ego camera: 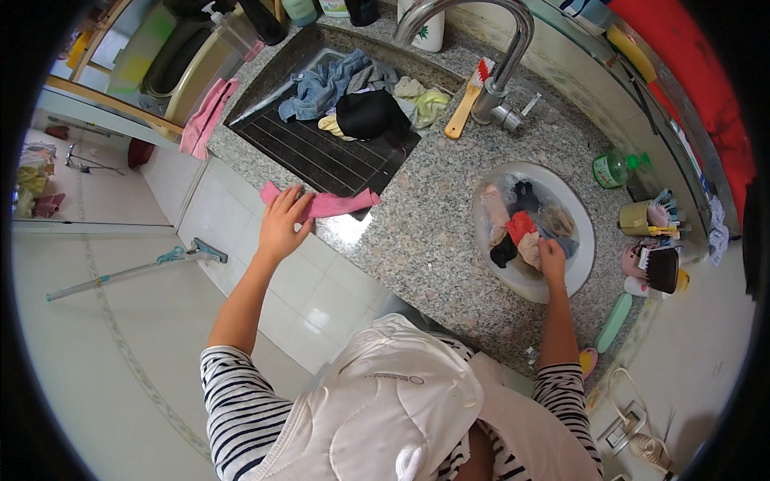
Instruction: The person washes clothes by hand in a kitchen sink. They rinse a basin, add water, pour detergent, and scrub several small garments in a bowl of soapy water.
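Note:
My left hand (284,223) lies over a rolled or folded pink cloth (338,204) at the counter's front edge, by the washboard sink; whether the fingers grip it is unclear. At the round white basin (586,252), my right hand (551,258) pinches a beige cloth (530,248) in the water. Beside it float a red cloth (521,226), black cloths (503,251) and a pale pink one (495,205). Denim (328,84), a black garment (370,114) and pale yellow cloth (430,107) are heaped in the sink with the black ribbed washboard (325,157).
A wooden brush with red bristles (468,105) lies beside the chrome faucet (494,96). A green bottle (612,168), a cup of toothbrushes (636,217) and a green case (614,323) line the right side. Another pink cloth (207,117) hangs over the counter's left edge.

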`<state>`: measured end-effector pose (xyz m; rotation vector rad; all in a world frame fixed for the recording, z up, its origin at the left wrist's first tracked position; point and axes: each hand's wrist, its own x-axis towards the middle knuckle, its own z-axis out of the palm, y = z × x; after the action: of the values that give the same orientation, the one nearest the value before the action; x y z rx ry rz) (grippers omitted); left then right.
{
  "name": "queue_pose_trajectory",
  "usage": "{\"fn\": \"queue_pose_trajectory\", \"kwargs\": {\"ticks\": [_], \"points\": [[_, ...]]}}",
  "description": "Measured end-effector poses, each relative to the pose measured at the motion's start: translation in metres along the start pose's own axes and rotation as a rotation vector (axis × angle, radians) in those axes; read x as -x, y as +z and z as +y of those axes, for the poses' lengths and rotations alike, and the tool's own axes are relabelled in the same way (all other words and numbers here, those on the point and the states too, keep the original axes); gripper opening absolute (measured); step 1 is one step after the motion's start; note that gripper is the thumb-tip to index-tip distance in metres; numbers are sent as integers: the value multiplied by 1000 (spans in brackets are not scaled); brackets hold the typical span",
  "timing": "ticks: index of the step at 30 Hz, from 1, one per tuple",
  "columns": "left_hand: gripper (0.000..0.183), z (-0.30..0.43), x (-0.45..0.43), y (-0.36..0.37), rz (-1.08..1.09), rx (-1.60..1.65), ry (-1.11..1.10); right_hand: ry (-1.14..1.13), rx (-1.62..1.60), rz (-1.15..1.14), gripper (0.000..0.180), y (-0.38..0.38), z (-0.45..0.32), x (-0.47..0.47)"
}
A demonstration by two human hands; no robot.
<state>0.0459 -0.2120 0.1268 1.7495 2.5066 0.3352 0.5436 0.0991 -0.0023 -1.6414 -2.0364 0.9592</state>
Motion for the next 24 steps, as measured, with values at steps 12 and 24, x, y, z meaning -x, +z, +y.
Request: {"fn": "queue_pose_trajectory", "kwargs": {"ticks": [12,24], "points": [[31,-12,-31,-85,340,-11,-161,-38,-28,-7,35,3,12,-2],[51,55,-8,59,146,-53,-125,-43,-43,-7,35,6,-1,1]]}}
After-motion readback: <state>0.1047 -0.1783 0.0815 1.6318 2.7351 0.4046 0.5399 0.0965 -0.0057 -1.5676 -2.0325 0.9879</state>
